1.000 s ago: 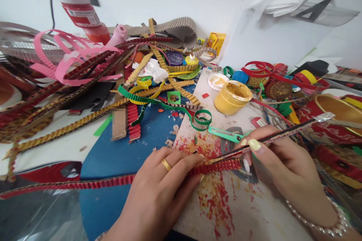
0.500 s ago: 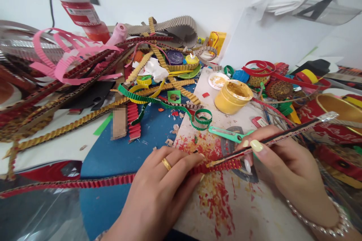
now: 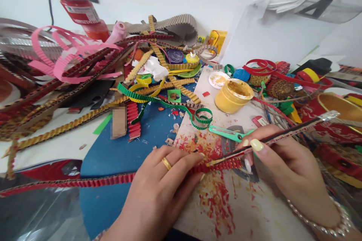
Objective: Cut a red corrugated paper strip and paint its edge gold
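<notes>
A long red corrugated cardboard strip (image 3: 107, 181) runs in from the left edge, over the blue mat, to the paint-spattered board. My left hand (image 3: 166, 180), wearing a gold ring, is closed on the strip between thumb and fingers and covers part of it. Beyond those fingers, yellow dots line the strip's ridges. My right hand (image 3: 283, 161) grips a slim dark pencil (image 3: 294, 133) with a silvery upper end. The pencil slants down left, its yellow-coated tip at the strip just beside my left fingertips. Behind them stands an uncapped jar of yellow paint (image 3: 233, 101).
Green-handled scissors (image 3: 226, 132) lie just beyond my right fingers. A paint-smeared lid (image 3: 218, 79) rests behind the jar. Curled green (image 3: 158, 99) and pink strips (image 3: 70, 56) crowd the left and back. Red paint jars (image 3: 80, 9) stand back left; a red can (image 3: 319, 111) is at right.
The view has shifted very slightly. Both hands, the strip and the pencil stay in nearly the same places, with the pencil's tip still at the strip.
</notes>
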Action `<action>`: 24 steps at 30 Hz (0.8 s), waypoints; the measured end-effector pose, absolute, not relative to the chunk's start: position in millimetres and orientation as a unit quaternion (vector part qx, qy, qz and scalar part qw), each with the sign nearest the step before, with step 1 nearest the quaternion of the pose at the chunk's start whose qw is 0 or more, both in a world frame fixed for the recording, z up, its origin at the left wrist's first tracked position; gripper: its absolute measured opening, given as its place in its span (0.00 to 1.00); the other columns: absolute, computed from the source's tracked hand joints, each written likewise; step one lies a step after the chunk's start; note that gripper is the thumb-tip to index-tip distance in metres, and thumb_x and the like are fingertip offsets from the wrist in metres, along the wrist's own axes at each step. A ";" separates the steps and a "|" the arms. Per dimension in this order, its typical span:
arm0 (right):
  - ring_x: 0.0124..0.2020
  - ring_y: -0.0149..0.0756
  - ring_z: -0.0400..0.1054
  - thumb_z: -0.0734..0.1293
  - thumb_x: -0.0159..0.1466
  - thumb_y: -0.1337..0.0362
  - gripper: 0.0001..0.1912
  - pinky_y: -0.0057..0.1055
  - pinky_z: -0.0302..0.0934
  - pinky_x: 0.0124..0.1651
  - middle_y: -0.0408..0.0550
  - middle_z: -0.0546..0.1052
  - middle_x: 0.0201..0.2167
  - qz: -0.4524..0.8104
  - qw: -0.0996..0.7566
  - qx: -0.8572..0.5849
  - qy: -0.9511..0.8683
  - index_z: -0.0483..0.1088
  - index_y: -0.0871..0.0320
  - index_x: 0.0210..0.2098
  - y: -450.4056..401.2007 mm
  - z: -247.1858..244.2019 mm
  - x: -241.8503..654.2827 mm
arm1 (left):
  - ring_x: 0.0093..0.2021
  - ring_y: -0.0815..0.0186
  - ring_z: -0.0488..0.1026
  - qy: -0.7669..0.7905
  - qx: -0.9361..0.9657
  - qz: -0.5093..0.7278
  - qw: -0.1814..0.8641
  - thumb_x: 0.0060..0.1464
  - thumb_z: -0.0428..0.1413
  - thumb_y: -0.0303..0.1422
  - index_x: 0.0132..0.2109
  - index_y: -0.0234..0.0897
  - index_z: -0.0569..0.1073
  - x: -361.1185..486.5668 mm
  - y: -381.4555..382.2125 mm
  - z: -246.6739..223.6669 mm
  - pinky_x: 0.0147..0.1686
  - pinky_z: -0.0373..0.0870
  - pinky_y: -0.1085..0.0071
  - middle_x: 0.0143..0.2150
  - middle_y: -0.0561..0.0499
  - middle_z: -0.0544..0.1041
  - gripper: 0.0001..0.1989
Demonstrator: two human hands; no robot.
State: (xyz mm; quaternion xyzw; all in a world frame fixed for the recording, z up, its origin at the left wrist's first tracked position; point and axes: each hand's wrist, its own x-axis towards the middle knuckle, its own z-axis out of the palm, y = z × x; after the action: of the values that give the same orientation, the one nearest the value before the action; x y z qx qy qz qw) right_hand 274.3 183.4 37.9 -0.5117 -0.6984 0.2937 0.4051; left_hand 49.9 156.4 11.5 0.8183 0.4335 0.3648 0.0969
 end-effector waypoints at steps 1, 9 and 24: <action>0.17 0.29 0.67 0.63 0.66 0.54 0.11 0.20 0.56 0.13 0.38 0.69 0.15 0.294 0.404 -0.511 -0.700 0.70 0.52 0.31 183.5 38.1 274.3 | 0.37 0.71 0.69 0.433 0.818 0.365 0.097 0.61 0.53 0.27 0.47 0.38 0.70 50.0 156.2 11.2 0.37 0.66 0.75 0.38 0.56 0.76 0.07; 0.18 0.30 0.69 0.63 0.66 0.55 0.10 0.20 0.55 0.12 0.38 0.68 0.15 0.288 0.405 -0.498 -0.710 0.69 0.51 0.31 182.8 38.0 276.7 | 0.38 0.72 0.69 0.435 0.818 0.362 0.100 0.61 0.53 0.27 0.48 0.38 0.70 50.4 155.9 10.4 0.39 0.66 0.75 0.39 0.56 0.76 0.08; 0.18 0.28 0.66 0.63 0.66 0.55 0.10 0.20 0.59 0.16 0.39 0.70 0.17 0.302 0.399 -0.502 -0.705 0.70 0.52 0.32 181.7 38.8 276.4 | 0.38 0.71 0.70 0.435 0.816 0.367 0.101 0.61 0.54 0.27 0.47 0.38 0.70 49.4 155.6 10.1 0.38 0.67 0.75 0.38 0.56 0.77 0.08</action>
State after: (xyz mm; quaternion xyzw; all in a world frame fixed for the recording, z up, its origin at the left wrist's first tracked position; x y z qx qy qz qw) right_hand 276.4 181.7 38.8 -0.5023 -0.7053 0.3020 0.3987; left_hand 49.4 155.6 10.1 0.8160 0.4350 0.3670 0.1012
